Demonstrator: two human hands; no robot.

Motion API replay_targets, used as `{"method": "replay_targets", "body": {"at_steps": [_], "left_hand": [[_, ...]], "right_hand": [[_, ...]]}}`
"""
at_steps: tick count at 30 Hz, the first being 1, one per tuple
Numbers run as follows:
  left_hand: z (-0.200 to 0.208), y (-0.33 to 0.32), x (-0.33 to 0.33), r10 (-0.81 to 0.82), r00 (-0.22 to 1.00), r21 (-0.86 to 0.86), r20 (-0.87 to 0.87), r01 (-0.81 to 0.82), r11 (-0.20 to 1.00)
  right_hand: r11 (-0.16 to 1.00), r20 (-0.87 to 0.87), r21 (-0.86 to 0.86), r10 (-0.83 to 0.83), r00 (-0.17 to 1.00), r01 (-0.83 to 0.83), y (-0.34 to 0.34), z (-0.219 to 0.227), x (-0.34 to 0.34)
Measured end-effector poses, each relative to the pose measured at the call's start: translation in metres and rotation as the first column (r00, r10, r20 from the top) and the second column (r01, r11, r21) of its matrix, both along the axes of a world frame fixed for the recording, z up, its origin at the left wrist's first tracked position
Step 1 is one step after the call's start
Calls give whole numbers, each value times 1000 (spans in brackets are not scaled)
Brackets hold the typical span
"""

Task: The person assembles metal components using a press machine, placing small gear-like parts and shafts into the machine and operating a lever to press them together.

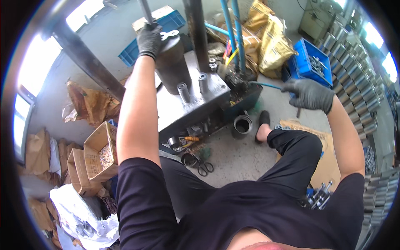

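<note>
My left hand [149, 41], in a dark grey glove, is closed at the lower end of a slim metal rod [145, 11]. It is beside a thick grey metal cylinder [173, 66] standing on a steel press bed [179, 111]. A silvery part with rounded lobes [169, 35] lies on the cylinder's top. Off to the right, my gloved right hand [308, 95] has its fingers curled at the end of a thin blue lever [266, 85]. Below that hand a short dark piece pokes out. Two short threaded metal posts [183, 92] rise from the bed.
Dark columns [196, 35] flank the bed. A metal pot [242, 126] and scissors [205, 168] are on the floor. Blue crates [310, 62], yellow sacks [277, 46] and stacked metal cylinders [348, 71] stand to the right; cardboard boxes [93, 160] are at left.
</note>
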State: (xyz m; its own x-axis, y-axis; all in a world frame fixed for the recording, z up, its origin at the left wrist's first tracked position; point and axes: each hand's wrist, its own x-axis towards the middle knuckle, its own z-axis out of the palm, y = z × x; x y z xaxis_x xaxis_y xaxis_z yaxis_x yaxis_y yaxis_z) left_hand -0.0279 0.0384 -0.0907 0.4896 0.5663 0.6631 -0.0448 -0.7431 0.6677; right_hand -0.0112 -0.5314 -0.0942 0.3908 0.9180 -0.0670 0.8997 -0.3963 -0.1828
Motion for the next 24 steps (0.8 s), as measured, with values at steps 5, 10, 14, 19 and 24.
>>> {"method": "replay_targets", "body": {"at_steps": [5,10,14,19,24], "left_hand": [[9,-29,-19,11,999,-22,-49,-12,1000],[19,-40,-23,29,999,-166,14,-26,986],[16,-50,-19,-78,981,-160,176,106,981],[14,-44,-24,-182,960,-202,211,225,953],[15,-36,-14,-236,940,-285,246,303,909]], "right_hand": [[975,-186,-170,-176,967,145,16,27,-25],[985,-197,-86,-166,966,152,8,18,-24],[986,-90,-68,-159,983,153,-7,7,-32],[988,-56,6,-152,987,153,-10,-11,-52],[977,-88,-26,-211,974,209,-13,-9,-51]]}}
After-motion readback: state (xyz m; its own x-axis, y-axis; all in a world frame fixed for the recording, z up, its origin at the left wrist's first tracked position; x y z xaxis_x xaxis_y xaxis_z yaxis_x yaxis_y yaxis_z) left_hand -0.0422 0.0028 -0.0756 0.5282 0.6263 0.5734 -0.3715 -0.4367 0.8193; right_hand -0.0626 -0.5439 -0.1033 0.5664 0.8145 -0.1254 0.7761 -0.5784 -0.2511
